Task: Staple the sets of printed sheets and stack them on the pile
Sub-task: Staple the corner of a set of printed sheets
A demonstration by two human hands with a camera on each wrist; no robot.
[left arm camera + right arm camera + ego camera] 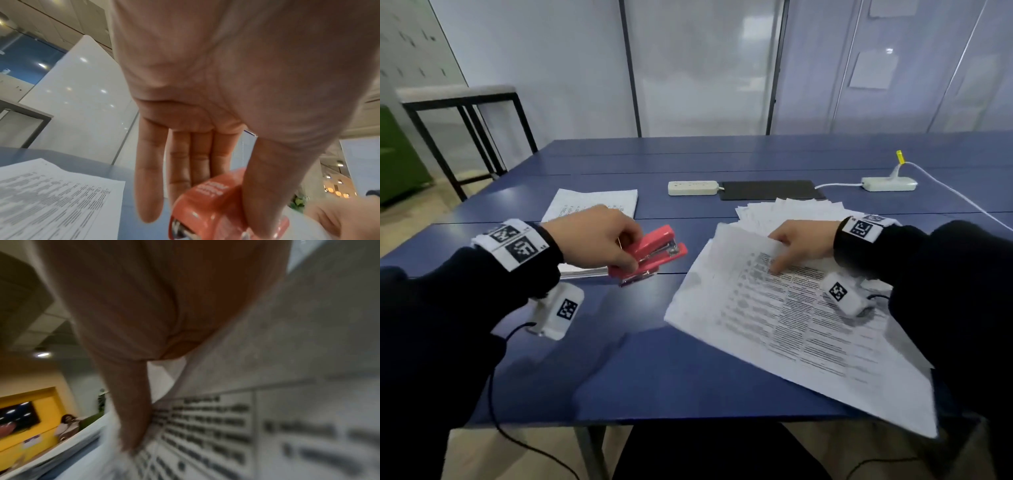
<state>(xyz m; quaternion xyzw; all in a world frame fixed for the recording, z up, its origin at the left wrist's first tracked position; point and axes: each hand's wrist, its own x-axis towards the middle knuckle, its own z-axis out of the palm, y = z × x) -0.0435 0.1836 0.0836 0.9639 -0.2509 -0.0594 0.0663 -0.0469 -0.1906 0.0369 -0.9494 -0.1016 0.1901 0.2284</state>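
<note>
The left hand [599,238] is holding the stapler [654,251] just above the blue tabletop [640,359]. Its grip is closed around the stapler, thumb on one side and fingers on the other, as the left wrist view shows. The stapler is red and is pointing toward the right hand [803,243].

The right hand is holding a set of sheets [791,325] near its top corner. Its grip is pinching the paper, with the thumb on the printed side. The set is lying slanted over the front right part of the tabletop, and it is blurry. More sheets [791,209] are fanned out behind the right hand.

The pile [592,202] is lying behind the left hand. Two power strips [693,188] and a dark pad [770,190] are lying farther back.
</note>
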